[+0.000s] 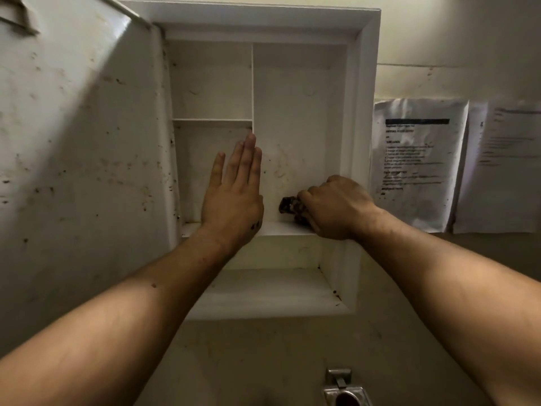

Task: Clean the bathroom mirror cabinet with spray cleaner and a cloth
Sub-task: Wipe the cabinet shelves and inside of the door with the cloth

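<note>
**Cloth low in right compartment, right hand gripping**

I see the mirror cabinet [363,83] with its door [82,142] swung open to the left, the inner face spotted brown. Right hand [336,209]: fingers curled tight round a dark, bunched cloth [289,206], low in the tall right compartment, at the shelf [281,228]. The cloth's long axis runs left-right, and its free end pokes out leftward from the fist, toward the divider [252,83]. Left hand [234,194]: flat, fingers straight and close together, pointing up, holding nothing. It lies in front of the divider's lower end; I cannot tell whether it touches. Printed sheets [418,162] hang on the wall just right of the cabinet. A metal fitting [342,388] sits at the near edge of view.
</note>
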